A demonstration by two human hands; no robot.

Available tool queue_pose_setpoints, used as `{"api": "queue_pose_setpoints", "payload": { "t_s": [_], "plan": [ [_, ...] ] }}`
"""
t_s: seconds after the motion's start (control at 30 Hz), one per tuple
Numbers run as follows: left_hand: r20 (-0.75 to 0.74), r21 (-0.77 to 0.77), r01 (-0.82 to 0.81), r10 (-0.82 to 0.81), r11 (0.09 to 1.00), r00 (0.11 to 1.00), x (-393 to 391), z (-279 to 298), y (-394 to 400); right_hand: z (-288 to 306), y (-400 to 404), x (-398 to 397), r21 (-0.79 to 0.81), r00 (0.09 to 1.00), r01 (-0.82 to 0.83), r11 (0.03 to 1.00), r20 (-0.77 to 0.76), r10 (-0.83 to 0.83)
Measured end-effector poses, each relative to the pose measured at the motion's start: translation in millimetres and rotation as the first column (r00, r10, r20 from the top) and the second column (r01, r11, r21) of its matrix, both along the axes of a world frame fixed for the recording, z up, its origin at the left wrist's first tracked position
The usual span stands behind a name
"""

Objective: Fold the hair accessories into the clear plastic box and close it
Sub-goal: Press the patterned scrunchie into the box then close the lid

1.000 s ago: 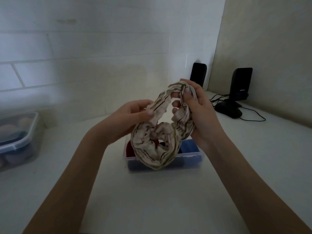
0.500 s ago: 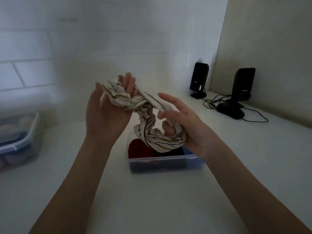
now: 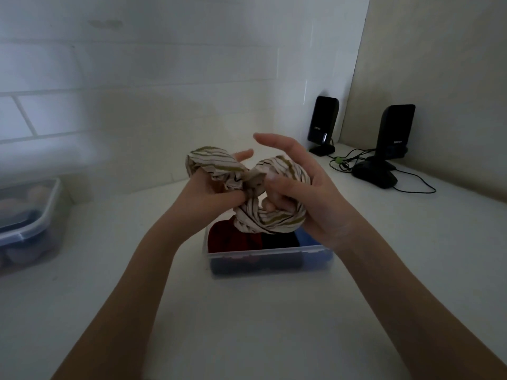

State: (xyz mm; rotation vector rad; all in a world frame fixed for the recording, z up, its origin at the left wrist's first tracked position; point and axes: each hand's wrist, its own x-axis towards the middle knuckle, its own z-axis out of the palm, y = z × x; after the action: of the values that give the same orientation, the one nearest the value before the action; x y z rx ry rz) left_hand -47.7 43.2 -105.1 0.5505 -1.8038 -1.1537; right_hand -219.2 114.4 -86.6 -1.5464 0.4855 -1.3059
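Observation:
A cream scrunchie with olive and dark stripes (image 3: 263, 215) is twisted into a figure-eight just above the box. My left hand (image 3: 203, 196) has fingers through its left loop and pinches the crossing. My right hand (image 3: 307, 193) holds the right loop, with the index finger stretched out above. Below them, the clear plastic box (image 3: 270, 257) stands open on the white table, with a red accessory (image 3: 230, 238), a black one (image 3: 278, 239) and a blue one (image 3: 308, 238) inside. No lid for the box is in sight.
A second clear container (image 3: 27, 220) with a closed lid holds more items at the left edge. Two black speakers (image 3: 323, 124) (image 3: 395, 133) with cables and a dark base (image 3: 374, 175) stand at the back right corner. A tiled wall rises behind.
The scrunchie was a single open loop, then was stretched with my left hand raised. Now both hands have come together lower and it is twisted into two loops.

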Motion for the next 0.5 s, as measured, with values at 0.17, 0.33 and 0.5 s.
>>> {"api": "queue_pose_setpoints", "payload": {
  "t_s": [0.17, 0.33, 0.5],
  "plan": [
    [-0.105, 0.03, -0.015, 0.018, 0.999, 0.994, -7.0, 6.0, 5.9, -3.9, -6.8, 2.0, 0.029, 0.993, 0.109, 0.994, 0.049, -0.11],
    [-0.313, 0.142, 0.328, -0.272, 0.934, 0.91, -6.8, 8.9, 11.4, -7.5, -13.1, 2.1, 0.134, 0.895, 0.445, 0.886, -0.018, -0.446],
    [-0.391, 0.205, 0.74, -0.64, 0.64, 0.662, -9.8, 9.9, 20.5, -7.0, -12.6, 3.4, 0.266, 0.939, 0.335, 0.904, -0.169, -0.299]
  ]
}}
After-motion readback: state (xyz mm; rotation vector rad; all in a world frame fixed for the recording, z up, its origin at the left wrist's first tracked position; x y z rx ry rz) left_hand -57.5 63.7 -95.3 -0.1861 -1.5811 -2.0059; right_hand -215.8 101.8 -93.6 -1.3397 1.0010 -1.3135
